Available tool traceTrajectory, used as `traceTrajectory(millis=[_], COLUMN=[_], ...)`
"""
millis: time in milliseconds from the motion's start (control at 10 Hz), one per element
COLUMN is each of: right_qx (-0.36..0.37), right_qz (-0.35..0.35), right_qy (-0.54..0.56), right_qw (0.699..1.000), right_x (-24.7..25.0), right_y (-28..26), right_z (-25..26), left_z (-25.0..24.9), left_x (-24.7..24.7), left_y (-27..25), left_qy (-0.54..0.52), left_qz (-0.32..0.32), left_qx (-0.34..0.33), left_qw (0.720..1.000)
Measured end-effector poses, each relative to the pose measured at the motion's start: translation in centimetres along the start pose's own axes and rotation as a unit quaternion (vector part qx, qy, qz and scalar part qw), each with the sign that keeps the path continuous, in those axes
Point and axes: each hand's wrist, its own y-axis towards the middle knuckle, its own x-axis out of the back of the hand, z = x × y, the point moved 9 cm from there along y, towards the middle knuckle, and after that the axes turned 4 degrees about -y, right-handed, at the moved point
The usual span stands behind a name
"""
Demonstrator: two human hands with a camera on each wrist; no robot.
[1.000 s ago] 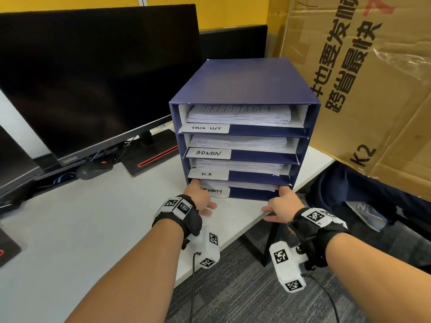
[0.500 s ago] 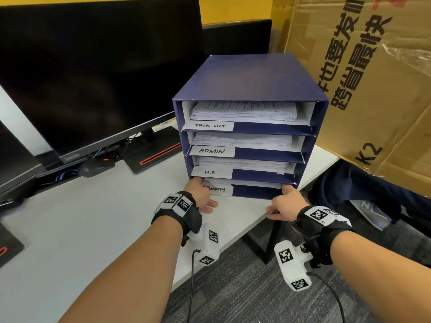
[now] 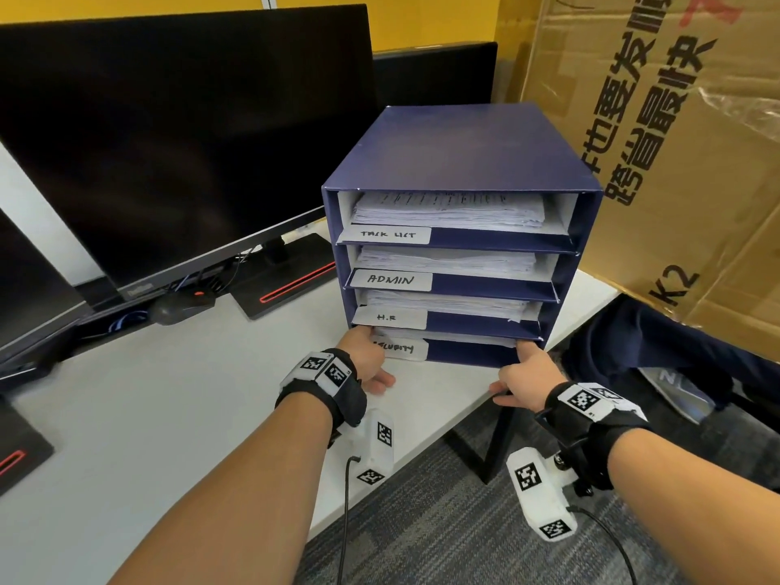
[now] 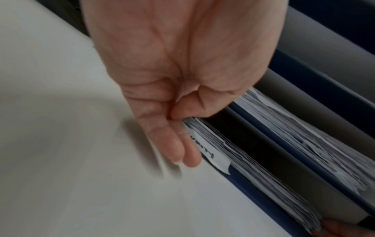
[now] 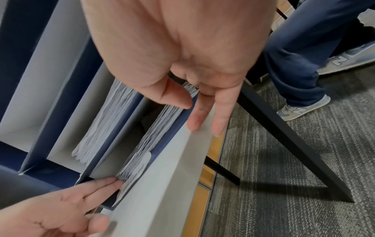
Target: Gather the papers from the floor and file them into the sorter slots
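Note:
A dark blue paper sorter stands on the white desk, its four slots labelled TASK LIST, ADMIN, H.R and SECURITY. All slots hold white paper stacks. My left hand is at the left end of the bottom slot, its straight fingers touching the front edge of the bottom stack beside the SECURITY label. At the slot's right end is my right hand. Its thumb presses on the same stack and its straight fingers rest on the desk edge.
A large black monitor and a mouse sit to the sorter's left. A big cardboard box leans at the right. A person's blue-trousered legs and grey sneakers stand by the black desk leg on grey carpet.
Both hands stay at the two ends of the bottom slot. The head view has shifted slightly; nothing else visibly moved.

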Motion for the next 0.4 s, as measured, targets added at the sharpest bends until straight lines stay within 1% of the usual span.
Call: traceTrajectory(millis=[100,200,300,400], right_qx=[0.004,-0.018,-0.023,0.010], right_qz=[0.013,0.038,0.053,0.052], right_qy=[0.004,0.016,0.004,-0.089], right_qw=[1.000,0.999,0.998,0.995], right_x=[-0.1,-0.3,-0.5,-0.4], right_y=[-0.6,-1.4,-2.2,-3.0], right_z=[0.2,0.6,1.0,2.4], left_z=[-0.1,0.0,-0.1,-0.7], left_x=[0.2,0.6,1.2,2.5], left_y=[-0.3,-0.8,-1.8,-2.7], left_qy=[0.030,0.041,0.054,0.042], left_qz=[0.005,0.010,0.022,0.033], left_qx=[-0.003,0.002,0.009,0.024], left_qw=[1.000,0.999,0.998,0.998])
